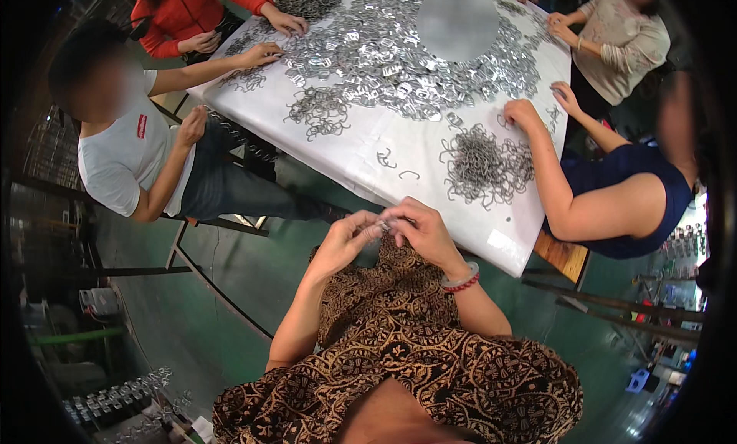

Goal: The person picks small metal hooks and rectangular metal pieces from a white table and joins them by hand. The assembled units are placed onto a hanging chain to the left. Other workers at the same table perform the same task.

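Observation:
My left hand (pixel 349 240) and my right hand (pixel 422 230) meet in front of me, just off the near edge of the white-covered table (pixel 338 156). Both are closed, fingertips pinching a small shiny metal piece (pixel 385 225) between them; the fingers hide most of it, so its exact kind is unclear. Beyond them on the table lie a few loose bent-wire hooks (pixel 409 174). A tangled pile of grey wire hooks (pixel 477 166) sits to the right, and a smaller hook pile (pixel 316 111) to the left. Flat silvery metal pieces (pixel 384 60) with cut-out openings form a big heap behind.
A person in a white T-shirt (pixel 115 167) sits at left, a person in dark blue (pixel 614 190) at right. Another in red (pixel 184 18) and one in a light patterned top (pixel 629 41) work farther back. A wooden stool (pixel 560 256) stands under the right corner.

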The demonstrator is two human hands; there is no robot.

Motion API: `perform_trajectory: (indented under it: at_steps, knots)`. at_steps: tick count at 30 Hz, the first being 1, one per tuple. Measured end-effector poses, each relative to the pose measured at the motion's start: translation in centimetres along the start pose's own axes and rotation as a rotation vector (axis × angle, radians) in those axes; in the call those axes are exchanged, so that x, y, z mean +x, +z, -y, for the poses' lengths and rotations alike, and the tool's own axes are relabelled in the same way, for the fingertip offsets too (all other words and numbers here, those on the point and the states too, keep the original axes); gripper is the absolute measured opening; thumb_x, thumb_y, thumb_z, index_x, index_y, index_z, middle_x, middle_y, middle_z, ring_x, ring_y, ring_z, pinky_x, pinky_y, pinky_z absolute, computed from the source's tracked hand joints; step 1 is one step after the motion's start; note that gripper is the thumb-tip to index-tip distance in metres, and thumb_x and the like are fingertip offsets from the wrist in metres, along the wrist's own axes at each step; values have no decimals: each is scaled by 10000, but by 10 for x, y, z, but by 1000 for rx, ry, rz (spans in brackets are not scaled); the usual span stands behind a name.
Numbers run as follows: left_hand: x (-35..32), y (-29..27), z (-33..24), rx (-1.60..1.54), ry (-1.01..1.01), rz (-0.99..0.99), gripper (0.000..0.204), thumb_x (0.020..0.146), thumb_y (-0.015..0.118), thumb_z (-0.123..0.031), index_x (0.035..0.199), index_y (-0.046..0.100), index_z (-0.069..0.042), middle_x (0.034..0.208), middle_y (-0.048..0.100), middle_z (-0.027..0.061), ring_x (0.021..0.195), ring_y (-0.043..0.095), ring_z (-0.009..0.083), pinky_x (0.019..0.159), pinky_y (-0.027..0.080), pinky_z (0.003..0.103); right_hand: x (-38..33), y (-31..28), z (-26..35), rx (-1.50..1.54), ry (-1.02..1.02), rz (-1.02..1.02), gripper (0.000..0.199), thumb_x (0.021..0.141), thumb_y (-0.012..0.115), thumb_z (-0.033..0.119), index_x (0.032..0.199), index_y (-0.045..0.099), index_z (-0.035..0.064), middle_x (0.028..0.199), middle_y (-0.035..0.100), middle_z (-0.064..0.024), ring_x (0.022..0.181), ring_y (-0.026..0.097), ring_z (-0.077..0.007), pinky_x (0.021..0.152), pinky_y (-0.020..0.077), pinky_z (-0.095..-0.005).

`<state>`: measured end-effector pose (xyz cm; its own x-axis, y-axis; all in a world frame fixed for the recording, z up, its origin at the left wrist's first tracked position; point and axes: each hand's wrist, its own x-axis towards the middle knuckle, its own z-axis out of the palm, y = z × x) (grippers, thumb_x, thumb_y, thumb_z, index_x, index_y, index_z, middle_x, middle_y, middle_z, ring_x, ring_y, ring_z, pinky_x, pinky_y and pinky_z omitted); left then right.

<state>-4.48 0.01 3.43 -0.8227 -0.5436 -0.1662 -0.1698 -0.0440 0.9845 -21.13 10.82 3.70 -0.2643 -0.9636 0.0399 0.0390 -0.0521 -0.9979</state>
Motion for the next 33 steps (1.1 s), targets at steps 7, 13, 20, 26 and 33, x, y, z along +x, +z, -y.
perform_trajectory:
  at_steps: [7,13,20,26,33]
  knots:
    - [17,-5,-10,54,236,-62,238,925,679,-145,1124,714,-20,976,645,34,907,573,113,814,467,256,6,-13,10,106,36,-31,149,913,602,-52,1040,675,-23,914,579,-41,612,594,-99,546,516,-233]
    - [23,4,-21,-328,188,37,285,875,717,-70,1150,699,0,1016,622,50,947,576,128,825,478,267,9,-5,15,599,134,-148,169,931,623,15,1092,611,-35,811,651,-97,597,611,-122,510,518,-234]
    - [26,21,-4,-562,244,-86,223,824,681,96,1038,623,66,1016,546,55,958,600,140,848,516,277,11,14,-5,1033,252,-192,109,932,625,39,1035,612,6,884,670,-83,678,627,-113,498,488,-180]
    - [13,17,1,-496,387,-134,174,868,664,53,1032,608,41,1039,543,65,928,594,124,849,519,271,13,30,-1,1029,261,-167,102,939,622,45,1028,611,-2,904,664,-82,697,616,-108,574,519,-176]
    - [4,4,25,-293,149,-427,334,928,660,-106,1229,550,-11,1004,567,9,889,539,82,787,473,232,23,7,-6,926,66,-384,153,939,643,86,1062,587,12,971,660,-68,781,633,-133,651,533,-214]
